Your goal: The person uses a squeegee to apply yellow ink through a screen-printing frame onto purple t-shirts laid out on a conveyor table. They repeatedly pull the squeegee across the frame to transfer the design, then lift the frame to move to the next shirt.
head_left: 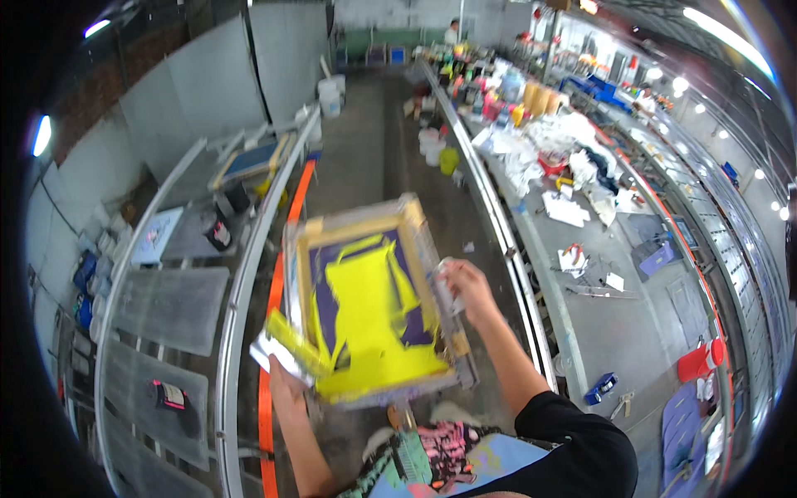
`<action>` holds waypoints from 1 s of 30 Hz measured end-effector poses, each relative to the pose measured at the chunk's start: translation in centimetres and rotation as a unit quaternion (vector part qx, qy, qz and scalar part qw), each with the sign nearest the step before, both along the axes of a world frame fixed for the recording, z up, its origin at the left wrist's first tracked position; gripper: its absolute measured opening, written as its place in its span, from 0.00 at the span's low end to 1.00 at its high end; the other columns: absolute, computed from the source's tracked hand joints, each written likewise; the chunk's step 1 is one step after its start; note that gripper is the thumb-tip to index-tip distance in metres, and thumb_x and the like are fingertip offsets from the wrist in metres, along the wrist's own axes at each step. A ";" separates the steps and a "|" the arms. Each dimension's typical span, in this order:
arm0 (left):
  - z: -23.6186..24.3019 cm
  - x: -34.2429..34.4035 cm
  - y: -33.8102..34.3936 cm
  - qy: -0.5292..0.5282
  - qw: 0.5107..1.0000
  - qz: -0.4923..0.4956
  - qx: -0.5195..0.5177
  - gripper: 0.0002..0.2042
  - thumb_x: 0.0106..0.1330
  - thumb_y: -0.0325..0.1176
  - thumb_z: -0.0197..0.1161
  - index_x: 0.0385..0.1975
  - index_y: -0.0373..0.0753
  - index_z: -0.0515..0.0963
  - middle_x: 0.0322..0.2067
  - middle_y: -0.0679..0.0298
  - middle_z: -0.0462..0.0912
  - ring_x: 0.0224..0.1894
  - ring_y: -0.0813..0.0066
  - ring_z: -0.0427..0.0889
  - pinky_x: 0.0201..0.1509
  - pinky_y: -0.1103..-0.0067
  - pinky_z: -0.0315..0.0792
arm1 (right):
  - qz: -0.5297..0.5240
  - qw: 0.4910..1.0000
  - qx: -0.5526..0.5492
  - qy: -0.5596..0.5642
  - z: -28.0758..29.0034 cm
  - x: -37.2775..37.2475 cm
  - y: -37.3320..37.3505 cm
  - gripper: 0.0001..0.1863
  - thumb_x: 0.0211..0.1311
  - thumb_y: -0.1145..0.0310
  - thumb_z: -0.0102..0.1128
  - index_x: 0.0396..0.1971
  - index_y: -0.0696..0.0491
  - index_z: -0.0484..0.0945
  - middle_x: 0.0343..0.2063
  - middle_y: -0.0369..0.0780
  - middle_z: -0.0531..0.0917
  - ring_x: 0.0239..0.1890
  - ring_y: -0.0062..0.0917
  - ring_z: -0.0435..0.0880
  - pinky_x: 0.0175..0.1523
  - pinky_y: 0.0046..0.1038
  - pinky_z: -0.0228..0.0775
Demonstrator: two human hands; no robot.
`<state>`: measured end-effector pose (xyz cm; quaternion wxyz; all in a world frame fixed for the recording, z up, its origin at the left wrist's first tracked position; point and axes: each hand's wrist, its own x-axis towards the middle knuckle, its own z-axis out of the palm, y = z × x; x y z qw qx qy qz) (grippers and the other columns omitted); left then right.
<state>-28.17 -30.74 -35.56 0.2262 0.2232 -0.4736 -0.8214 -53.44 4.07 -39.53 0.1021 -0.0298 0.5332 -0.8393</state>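
Both your hands are closed, the left hand [286, 388] on a yellow-smeared squeegee [296, 345], the right hand [469, 290] apparently on the edge of the yellow-inked screen [364, 303], which lies between them, long axis running forward.

– Where does the view look from?
– The wearer's head, tilted down; a rectangular tan-framed screen smeared bright yellow [361, 307] lies close, just below the dial's centre.
– Facing where?
– Up a long grey floor aisle [357, 149] toward twelve o'clock; a silvery metal rail [127, 259] bows at nine.
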 end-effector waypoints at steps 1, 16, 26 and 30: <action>-0.7 -3.0 -1.4 0.054 0.998 -0.028 -0.017 0.29 0.82 0.48 0.44 0.75 0.37 0.58 0.71 0.57 0.68 0.71 0.61 0.69 0.77 0.64 0.59 | -0.021 1.000 -0.006 0.000 1.1 -1.1 0.5 0.08 0.70 0.67 0.62 0.44 0.51 0.82 0.32 0.31 0.86 0.29 0.11 0.75 0.33 0.18 0.65; 4.3 -36.5 1.9 0.003 1.000 -0.010 -0.006 0.34 0.75 0.50 0.61 0.72 0.33 0.65 0.70 0.64 0.70 0.70 0.74 0.70 0.75 0.74 0.59 | -0.197 0.973 -0.111 0.045 5.9 -25.0 7.0 0.09 0.72 0.65 0.63 0.43 0.55 0.80 0.30 0.36 0.84 0.24 0.12 0.70 0.30 0.16 0.59; 10.4 -51.4 -14.9 -0.009 0.999 0.006 -0.039 0.32 0.76 0.52 0.59 0.71 0.35 0.67 0.68 0.64 0.72 0.70 0.70 0.70 0.74 0.72 0.61 | -0.178 0.978 -0.101 0.036 12.4 -41.1 -9.6 0.12 0.73 0.64 0.61 0.44 0.58 0.80 0.28 0.37 0.84 0.23 0.14 0.69 0.30 0.18 0.59; 10.7 -49.5 -20.4 -0.014 1.000 -0.001 0.006 0.33 0.75 0.53 0.61 0.70 0.36 0.67 0.68 0.64 0.72 0.69 0.70 0.71 0.73 0.71 0.63 | -0.167 0.984 -0.057 0.002 12.8 -39.9 -15.8 0.11 0.73 0.64 0.61 0.45 0.58 0.80 0.27 0.36 0.83 0.23 0.13 0.69 0.30 0.18 0.59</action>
